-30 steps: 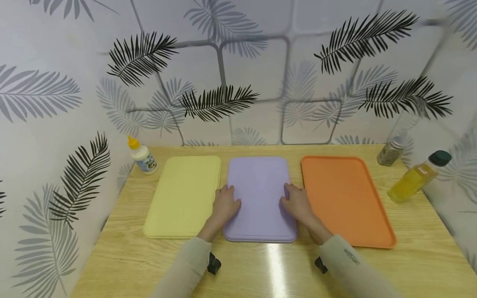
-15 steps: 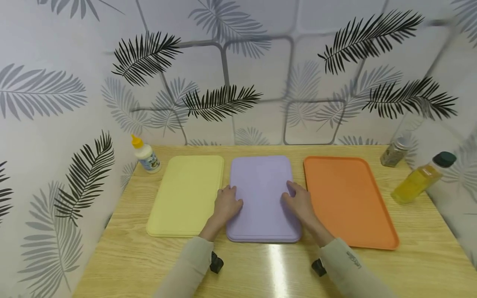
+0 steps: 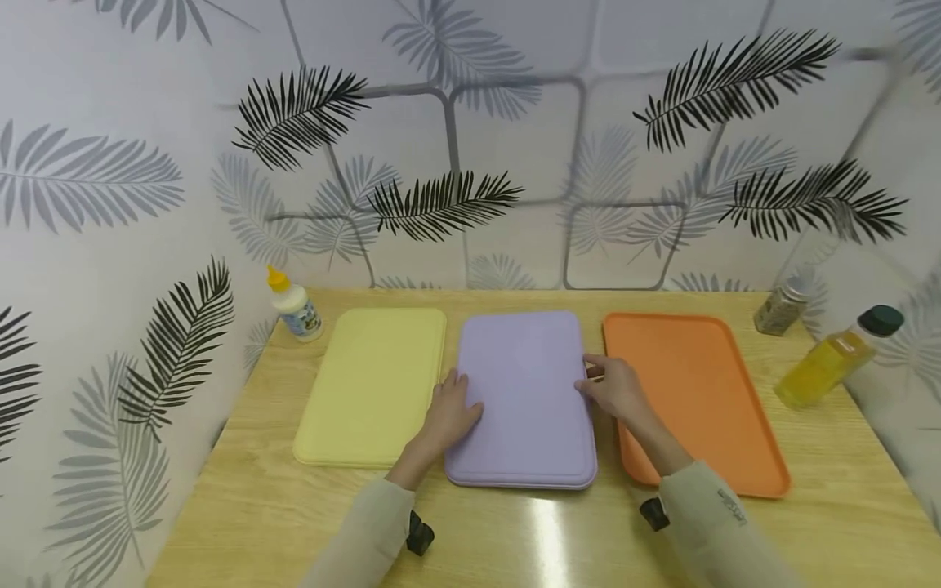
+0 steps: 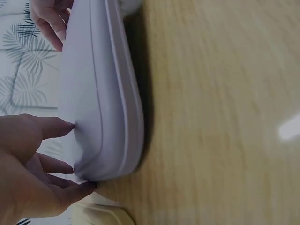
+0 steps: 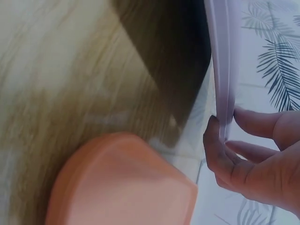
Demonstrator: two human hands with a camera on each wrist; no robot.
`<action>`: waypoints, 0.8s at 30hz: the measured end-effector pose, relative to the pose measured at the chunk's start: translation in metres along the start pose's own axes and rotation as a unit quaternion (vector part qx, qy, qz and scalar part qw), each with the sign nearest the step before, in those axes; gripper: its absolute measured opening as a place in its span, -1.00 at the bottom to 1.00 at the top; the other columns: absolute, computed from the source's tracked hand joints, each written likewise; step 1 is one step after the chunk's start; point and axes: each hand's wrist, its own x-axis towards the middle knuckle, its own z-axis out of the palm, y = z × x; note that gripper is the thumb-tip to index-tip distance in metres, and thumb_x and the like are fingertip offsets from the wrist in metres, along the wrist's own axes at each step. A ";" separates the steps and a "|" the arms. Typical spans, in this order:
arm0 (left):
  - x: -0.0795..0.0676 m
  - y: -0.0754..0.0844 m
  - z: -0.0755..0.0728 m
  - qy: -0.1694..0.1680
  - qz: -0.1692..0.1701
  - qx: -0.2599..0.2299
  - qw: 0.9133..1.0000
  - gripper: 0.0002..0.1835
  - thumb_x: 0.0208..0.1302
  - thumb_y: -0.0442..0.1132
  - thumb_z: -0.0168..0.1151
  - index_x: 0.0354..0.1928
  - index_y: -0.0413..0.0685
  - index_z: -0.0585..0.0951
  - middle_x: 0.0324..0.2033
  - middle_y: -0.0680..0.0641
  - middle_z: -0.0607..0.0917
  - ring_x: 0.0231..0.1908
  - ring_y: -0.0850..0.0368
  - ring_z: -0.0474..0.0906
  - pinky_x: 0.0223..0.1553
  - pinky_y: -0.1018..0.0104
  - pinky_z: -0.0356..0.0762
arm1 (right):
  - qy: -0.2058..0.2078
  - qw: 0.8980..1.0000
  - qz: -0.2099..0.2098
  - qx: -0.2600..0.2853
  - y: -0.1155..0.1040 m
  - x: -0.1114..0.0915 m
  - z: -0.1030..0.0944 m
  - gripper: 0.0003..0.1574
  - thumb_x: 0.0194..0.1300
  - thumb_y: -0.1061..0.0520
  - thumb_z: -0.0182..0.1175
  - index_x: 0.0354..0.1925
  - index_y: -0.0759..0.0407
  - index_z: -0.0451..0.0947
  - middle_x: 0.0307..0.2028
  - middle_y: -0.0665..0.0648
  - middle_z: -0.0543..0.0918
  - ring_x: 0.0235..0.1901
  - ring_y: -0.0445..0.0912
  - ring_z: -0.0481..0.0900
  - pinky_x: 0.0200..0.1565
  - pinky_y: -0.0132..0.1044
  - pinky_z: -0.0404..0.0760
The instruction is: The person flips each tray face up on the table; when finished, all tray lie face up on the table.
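Observation:
A lavender tray [image 3: 525,400], smooth face up, lies in the middle of the head view, its right side raised off the wooden table. Two layered edges show along its side in the left wrist view. My right hand [image 3: 613,392] pinches the right edge, thumb [image 5: 255,123] above and fingers below. On the opposite edge my left hand [image 3: 447,415] holds on, its thumb [image 4: 56,127] on the top face and its fingers at the side. A yellow tray [image 3: 375,384] lies close by my left hand, and an orange tray [image 3: 691,400] lies beneath my right forearm.
A glue bottle [image 3: 297,309] with a yellow tip stands at the back left. At the right are a small spice jar [image 3: 782,306] and a bottle of yellow liquid [image 3: 827,367] with a dark cap. A patterned wall [image 3: 507,245] closes off the table's back.
The lavender tray's right side has risen, so it now tilts. My right hand has shifted right and gripped the edge. My left hand stays at the left edge.

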 end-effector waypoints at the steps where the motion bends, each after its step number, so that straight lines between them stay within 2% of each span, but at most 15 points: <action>1: -0.001 -0.001 0.000 0.000 0.001 -0.007 1.000 -0.35 0.29 -0.21 0.18 0.29 -0.52 0.28 0.36 -0.47 0.16 0.30 -0.39 0.17 0.27 -0.14 0.29 | -0.008 1.000 0.009 0.010 0.000 0.001 -0.001 -0.34 0.25 0.33 0.21 0.28 0.49 0.30 -0.02 0.51 0.57 -0.09 0.24 0.63 -0.26 -0.18 0.72; 3: -0.004 -0.004 0.000 -0.001 0.005 -0.020 1.000 -0.35 0.29 -0.22 0.19 0.29 -0.53 0.28 0.35 -0.48 0.17 0.32 -0.39 0.14 0.32 -0.13 0.22 | -0.019 0.999 0.016 0.031 -0.001 0.002 -0.004 -0.34 0.25 0.33 0.22 0.28 0.49 0.30 -0.01 0.51 0.57 -0.07 0.25 0.61 -0.26 -0.19 0.72; 7: -0.016 -0.003 -0.001 -0.011 0.014 -0.025 1.000 -0.36 0.29 -0.21 0.21 0.28 -0.50 0.32 0.34 -0.49 0.19 0.31 -0.42 0.15 0.32 -0.14 0.21 | -0.024 0.999 0.013 0.040 -0.003 0.002 -0.005 -0.34 0.25 0.33 0.21 0.28 0.49 0.30 -0.01 0.52 0.56 -0.05 0.26 0.60 -0.23 -0.15 0.71; 11: -0.037 0.002 0.001 -0.020 0.025 -0.025 0.999 -0.30 0.26 -0.15 0.28 0.28 -0.51 0.31 0.32 -0.52 0.19 0.29 -0.47 0.16 0.27 -0.19 0.26 | -0.022 0.999 0.012 0.024 -0.002 0.000 -0.006 -0.33 0.25 0.32 0.23 0.28 0.49 0.30 -0.05 0.50 0.59 -0.09 0.23 0.62 -0.25 -0.19 0.70; 17: -0.067 0.010 0.007 -0.020 0.035 -0.010 0.999 -0.11 0.10 0.01 0.41 0.29 -0.50 0.30 0.32 -0.55 0.17 0.24 -0.51 0.21 0.20 -0.21 0.34 | -0.023 1.000 0.010 0.017 -0.002 -0.005 -0.009 -0.31 0.25 0.30 0.23 0.29 0.48 0.29 -0.07 0.49 0.60 -0.18 0.15 0.65 -0.28 -0.23 0.69; 21: -0.079 0.013 0.011 -0.030 0.040 -0.001 0.999 0.06 -0.06 0.12 0.47 0.37 -0.37 0.24 0.34 -0.52 0.15 0.20 -0.51 0.25 0.17 -0.21 0.39 | -0.030 0.999 0.015 0.043 -0.006 -0.006 -0.014 -0.29 0.26 0.33 0.21 0.32 0.49 0.24 -0.04 0.52 0.56 -0.19 0.13 0.66 -0.26 -0.15 0.71; 24: -0.086 0.017 0.011 -0.035 0.052 0.006 0.998 0.11 -0.13 0.10 0.52 0.42 -0.25 0.20 0.35 -0.50 0.14 0.18 -0.51 0.27 0.08 -0.19 0.48 | -0.032 0.998 0.014 0.049 -0.008 -0.007 -0.018 -0.28 0.27 0.32 0.21 0.33 0.48 0.22 -0.03 0.52 0.55 -0.17 0.15 0.65 -0.25 -0.12 0.71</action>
